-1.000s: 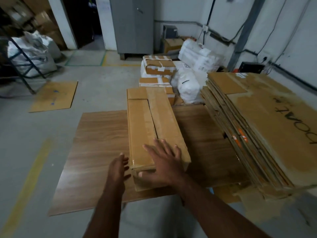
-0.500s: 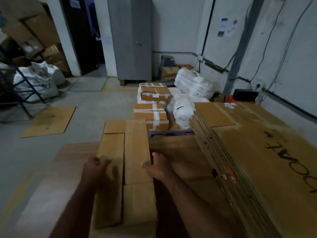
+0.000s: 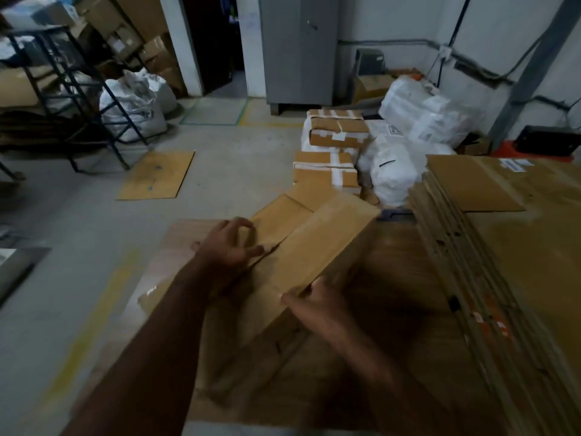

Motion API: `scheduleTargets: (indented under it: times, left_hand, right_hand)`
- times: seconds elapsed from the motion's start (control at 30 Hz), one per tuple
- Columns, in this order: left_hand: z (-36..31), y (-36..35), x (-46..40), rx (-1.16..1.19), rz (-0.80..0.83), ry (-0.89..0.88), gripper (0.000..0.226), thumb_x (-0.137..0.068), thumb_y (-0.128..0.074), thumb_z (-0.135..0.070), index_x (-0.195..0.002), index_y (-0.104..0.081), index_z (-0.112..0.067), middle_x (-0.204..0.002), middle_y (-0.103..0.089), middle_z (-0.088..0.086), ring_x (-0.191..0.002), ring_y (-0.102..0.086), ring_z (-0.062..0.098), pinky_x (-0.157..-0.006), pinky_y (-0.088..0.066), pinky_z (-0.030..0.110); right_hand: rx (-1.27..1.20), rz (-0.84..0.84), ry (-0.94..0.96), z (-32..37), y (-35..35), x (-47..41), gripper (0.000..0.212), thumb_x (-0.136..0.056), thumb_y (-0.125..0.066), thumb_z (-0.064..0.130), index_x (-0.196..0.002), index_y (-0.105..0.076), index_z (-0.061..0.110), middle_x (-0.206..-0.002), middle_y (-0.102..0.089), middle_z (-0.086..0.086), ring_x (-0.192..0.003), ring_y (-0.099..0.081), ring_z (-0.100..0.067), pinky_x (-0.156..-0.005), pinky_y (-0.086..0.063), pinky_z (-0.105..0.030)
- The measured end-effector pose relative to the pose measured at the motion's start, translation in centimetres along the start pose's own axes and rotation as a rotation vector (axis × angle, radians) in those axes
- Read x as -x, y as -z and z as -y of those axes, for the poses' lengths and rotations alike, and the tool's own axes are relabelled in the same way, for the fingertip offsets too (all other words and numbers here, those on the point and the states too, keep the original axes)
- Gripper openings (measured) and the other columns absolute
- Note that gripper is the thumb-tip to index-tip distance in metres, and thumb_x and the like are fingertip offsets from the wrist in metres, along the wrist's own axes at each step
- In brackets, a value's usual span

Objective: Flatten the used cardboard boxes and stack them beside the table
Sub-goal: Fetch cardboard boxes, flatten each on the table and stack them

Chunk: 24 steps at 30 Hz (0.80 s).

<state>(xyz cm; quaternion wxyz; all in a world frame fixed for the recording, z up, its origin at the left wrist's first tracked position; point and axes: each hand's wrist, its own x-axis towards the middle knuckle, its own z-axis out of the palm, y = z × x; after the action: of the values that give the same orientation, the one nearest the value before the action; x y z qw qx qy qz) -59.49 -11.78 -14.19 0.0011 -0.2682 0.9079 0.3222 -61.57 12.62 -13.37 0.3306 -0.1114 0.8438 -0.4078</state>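
A long brown cardboard box [image 3: 317, 243] lies tilted on the low wooden table [image 3: 393, 278], its far end pointing up and right. My left hand [image 3: 231, 247] rests on the box's top at the seam between its flaps, fingers curled. At the box's near right edge, my right hand [image 3: 317, 305] grips the long side. To the right stands a tall stack of flattened cardboard sheets [image 3: 518, 247], beside the table.
Taped brown boxes [image 3: 327, 171] and white wrapped bundles [image 3: 393, 171] sit on the floor beyond the table. A flat cardboard sheet [image 3: 157, 174] lies on the floor at left, near a metal rack [image 3: 63, 89] and white sacks. A grey cabinet [image 3: 298, 48] stands at the back wall.
Both hands moved from the box's near end onto its sides. The box has been lifted and turned, its far end now swung toward the right. The view has tilted up.
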Motion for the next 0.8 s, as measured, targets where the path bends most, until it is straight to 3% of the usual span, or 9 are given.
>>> scheduleTargets:
  times: [0.07,0.17,0.27,0.37,0.47,0.57,0.7,0.8]
  left_hand:
    - [-1.8,1.2,-1.8,-0.204,0.114,-0.103,0.110,-0.038,-0.050,-0.105,-0.132,-0.043,-0.048,-0.142,-0.044,0.003,-0.130,-0.046,0.032,-0.109,-0.038,0.059]
    - [-4.0,0.1,-3.7,-0.496,0.245,-0.249,0.105,-0.059,-0.066,-0.089,-0.147,-0.029,-0.046,-0.158,-0.030,0.001,-0.146,-0.027,0.034,-0.114,-0.017,0.070]
    - [-3.3,-2.5,-4.1,-0.532,0.327,-0.336,0.102,-0.071,-0.069,-0.079,-0.154,-0.019,-0.047,-0.168,-0.012,-0.004,-0.154,-0.008,0.031,-0.115,-0.005,0.073]
    - [-1.8,-3.5,-4.5,-0.509,0.293,-0.415,0.097,-0.075,-0.060,-0.084,-0.155,-0.016,-0.049,-0.169,-0.007,-0.007,-0.155,-0.003,0.027,-0.114,0.001,0.075]
    - [-0.9,-2.8,-4.4,-0.465,0.284,-0.448,0.094,-0.078,-0.060,-0.081,-0.155,-0.019,-0.047,-0.169,-0.007,-0.004,-0.155,-0.005,0.028,-0.115,0.000,0.074]
    - [0.7,-1.2,-2.5,-0.338,0.179,-0.444,0.084,-0.083,-0.067,-0.068,-0.152,-0.029,-0.041,-0.167,-0.016,0.000,-0.153,-0.015,0.030,-0.117,-0.007,0.070]
    - [5.1,-0.5,2.4,-0.174,-0.033,-0.590,0.066,-0.085,-0.061,-0.067,-0.141,-0.044,-0.036,-0.150,-0.040,-0.003,-0.136,-0.036,0.019,-0.111,-0.033,0.053]
    - [7.8,-1.6,5.1,-0.183,-0.022,-0.692,0.060,-0.089,-0.050,-0.067,-0.138,-0.050,-0.032,-0.138,-0.050,-0.005,-0.125,-0.046,0.018,-0.104,-0.040,0.047]
  right_hand:
    - [-0.124,0.054,-0.007,-0.3,-2.6,1.9,0.090,-0.071,-0.077,0.064,-0.141,-0.049,0.014,-0.136,-0.060,0.000,-0.121,-0.057,-0.018,-0.098,-0.048,-0.029]
    - [-0.109,0.114,-0.048,0.1,-6.3,3.1,0.061,-0.081,-0.075,0.060,-0.116,-0.066,0.012,-0.112,-0.070,-0.003,-0.097,-0.065,-0.017,-0.070,-0.049,-0.029]
    - [-0.086,0.006,-0.043,0.6,-9.1,2.7,0.053,-0.082,-0.075,0.059,-0.104,-0.069,0.011,-0.094,-0.073,-0.006,-0.083,-0.069,-0.021,-0.065,-0.053,-0.038]
    - [0.023,-0.071,-0.056,0.7,-9.0,2.5,0.042,-0.085,-0.071,0.058,-0.093,-0.062,0.018,-0.079,-0.061,0.008,-0.069,-0.056,-0.010,-0.055,-0.040,-0.028]
    - [0.231,-0.294,0.015,0.3,-8.0,2.8,0.029,-0.090,-0.066,0.054,-0.091,-0.058,0.026,-0.088,-0.064,0.010,-0.082,-0.060,-0.012,-0.069,-0.051,-0.030]
    - [0.447,-0.582,0.326,-0.3,-7.9,1.7,0.032,-0.090,-0.061,0.054,-0.103,-0.059,0.025,-0.101,-0.061,0.005,-0.093,-0.057,-0.019,-0.071,-0.041,-0.030]
    - [0.707,-0.478,0.350,-1.2,-8.2,-0.2,0.075,-0.091,-0.038,0.074,-0.146,-0.047,0.023,-0.147,-0.050,0.000,-0.134,-0.046,-0.022,-0.105,-0.034,-0.040]
    - [0.759,-0.450,0.362,-2.0,-8.8,-0.6,0.098,-0.089,-0.017,0.087,-0.156,-0.038,0.019,-0.162,-0.038,-0.003,-0.149,-0.033,-0.022,-0.122,-0.021,-0.045]
